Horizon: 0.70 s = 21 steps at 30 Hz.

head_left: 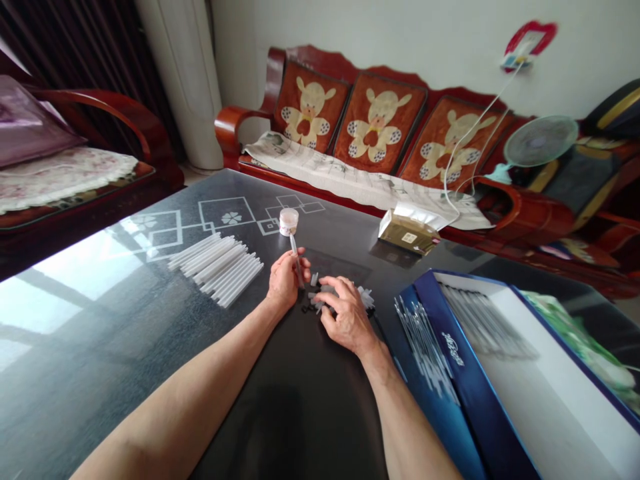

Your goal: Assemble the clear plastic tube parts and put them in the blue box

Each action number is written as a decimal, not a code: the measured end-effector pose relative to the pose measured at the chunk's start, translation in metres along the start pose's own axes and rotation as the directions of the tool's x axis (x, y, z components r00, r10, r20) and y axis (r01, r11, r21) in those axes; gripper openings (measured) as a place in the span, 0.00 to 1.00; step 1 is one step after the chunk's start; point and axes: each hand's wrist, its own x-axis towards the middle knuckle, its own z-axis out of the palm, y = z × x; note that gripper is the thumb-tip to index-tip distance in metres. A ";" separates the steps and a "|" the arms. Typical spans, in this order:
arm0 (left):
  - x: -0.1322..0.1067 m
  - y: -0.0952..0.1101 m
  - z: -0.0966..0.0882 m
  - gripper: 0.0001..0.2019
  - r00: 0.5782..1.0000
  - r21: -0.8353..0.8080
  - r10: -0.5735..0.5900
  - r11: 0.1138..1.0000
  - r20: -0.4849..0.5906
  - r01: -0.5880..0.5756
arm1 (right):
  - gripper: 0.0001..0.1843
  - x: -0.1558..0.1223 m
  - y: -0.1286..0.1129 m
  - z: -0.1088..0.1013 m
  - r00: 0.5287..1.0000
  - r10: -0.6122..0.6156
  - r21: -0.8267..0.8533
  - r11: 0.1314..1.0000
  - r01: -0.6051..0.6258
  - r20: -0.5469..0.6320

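My left hand point(286, 279) holds a thin clear plastic tube point(297, 259) upright between thumb and fingers. My right hand point(346, 313) curves over a small heap of translucent plastic pieces point(365, 297), close to my left hand, and hides most of it. Black bits point(306, 308) lie at the heap's near edge. Beyond my left hand, a bundle of white plastic rods point(216, 269) lies on the dark glass tabletop point(110, 333). A small white-lidded jar point(289, 222) stands just past my left hand.
An open blue-and-white box point(500, 373) on the right holds pale rods point(483, 320), and more rods point(425, 347) lie on its blue lid. A gold paper packet point(407, 230) sits at the far edge. Behind stands a red wooden bench point(380, 113) with cushions and newspaper.
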 end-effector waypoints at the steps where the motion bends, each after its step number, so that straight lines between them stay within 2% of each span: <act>1: 0.000 0.000 0.000 0.15 1.000 0.007 0.002 1.000 0.004 -0.002 | 0.18 0.000 0.000 0.000 1.000 0.004 0.004 1.000 -0.004 0.004; 3: -0.001 0.000 0.001 0.15 1.000 0.025 0.009 1.000 0.014 -0.009 | 0.15 0.001 -0.001 0.000 1.000 0.010 0.035 0.999 -0.010 -0.013; 5: -0.002 -0.001 0.002 0.15 0.999 0.068 0.032 0.997 0.029 -0.034 | 0.12 0.002 0.000 -0.001 0.996 0.033 0.102 0.994 -0.024 -0.085; 7: -0.005 -0.003 0.002 0.15 0.993 0.176 0.091 0.979 0.072 -0.103 | 0.10 0.003 0.003 -0.003 0.975 0.118 0.226 0.971 -0.074 -0.189; 8: -0.007 -0.004 0.002 0.15 0.984 0.263 0.142 0.950 0.109 -0.167 | 0.10 0.002 0.005 -0.003 0.953 0.199 0.314 0.942 -0.121 -0.229; 10: -0.012 -0.007 0.002 0.15 0.935 0.475 0.267 0.808 0.233 -0.348 | 0.13 0.002 0.012 -0.002 0.883 0.405 0.517 0.822 -0.237 -0.238; 12: -0.017 -0.010 0.001 0.14 0.838 0.626 0.349 0.558 0.418 -0.545 | 0.17 0.001 0.020 0.000 0.795 0.580 0.708 0.635 -0.308 -0.174; 14: -0.021 -0.014 0.000 0.14 0.735 0.657 0.333 0.331 0.591 -0.678 | 0.19 0.001 0.027 0.002 0.733 0.673 0.850 0.442 -0.286 -0.103; 15: -0.022 -0.015 0.000 0.14 0.698 0.649 0.309 0.258 0.646 -0.715 | 0.18 0.002 0.029 0.003 0.712 0.698 0.902 0.353 -0.247 -0.078; 16: -0.023 -0.017 0.000 0.15 0.674 0.643 0.289 0.208 0.680 -0.737 | 0.16 0.003 0.031 0.003 0.693 0.719 0.942 0.270 -0.201 -0.058; 18: -0.025 -0.018 0.000 0.15 0.655 0.643 0.268 0.143 0.706 -0.752 | 0.14 0.006 0.032 0.001 0.651 0.758 0.985 0.133 -0.112 -0.029; 21: -0.026 -0.019 0.001 0.15 0.645 0.652 0.245 0.064 0.724 -0.756 | 0.14 0.009 0.031 -0.004 0.603 0.798 0.999 0.020 -0.038 0.007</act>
